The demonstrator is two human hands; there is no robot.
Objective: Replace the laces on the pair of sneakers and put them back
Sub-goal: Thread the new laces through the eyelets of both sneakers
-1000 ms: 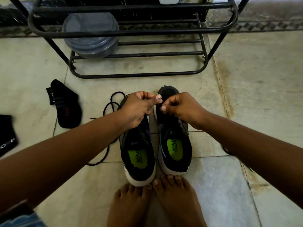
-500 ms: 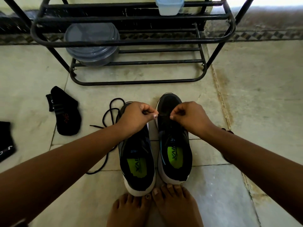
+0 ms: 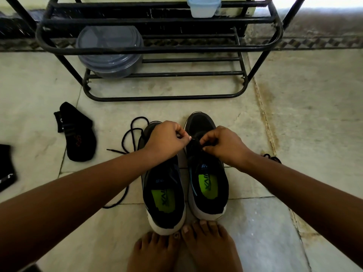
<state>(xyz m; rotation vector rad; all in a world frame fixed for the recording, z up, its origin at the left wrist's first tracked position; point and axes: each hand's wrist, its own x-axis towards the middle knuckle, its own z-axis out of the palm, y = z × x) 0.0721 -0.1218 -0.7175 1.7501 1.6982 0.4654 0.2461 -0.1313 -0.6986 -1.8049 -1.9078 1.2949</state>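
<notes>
- Far left on the tiled floor (image 3: 294, 114), a dark cloth piece (image 3: 5, 167) sits at the frame edge, and a black sock (image 3: 78, 138) lies flat just right of it.
- Next along, a loose black lace (image 3: 127, 138) coils and trails on the floor, touching the left sneaker's outer side.
- Centre stage, the left sneaker (image 3: 165, 195) and right sneaker (image 3: 208, 185) stand side by side, toes toward the black metal rack (image 3: 157, 48), heels against the person's bare feet (image 3: 184, 250).
- Left hand (image 3: 167, 140) hovers over the left sneaker's toe, fingers curled, pinching the lace end (image 3: 193, 141) at the right sneaker's eyelets.
- Right hand (image 3: 224, 144) is over the right sneaker, fingertips pinching the same lace area.
- Up on the rack: a grey lidded container (image 3: 110, 52) at left, a pale blue box (image 3: 204, 6) further right.
</notes>
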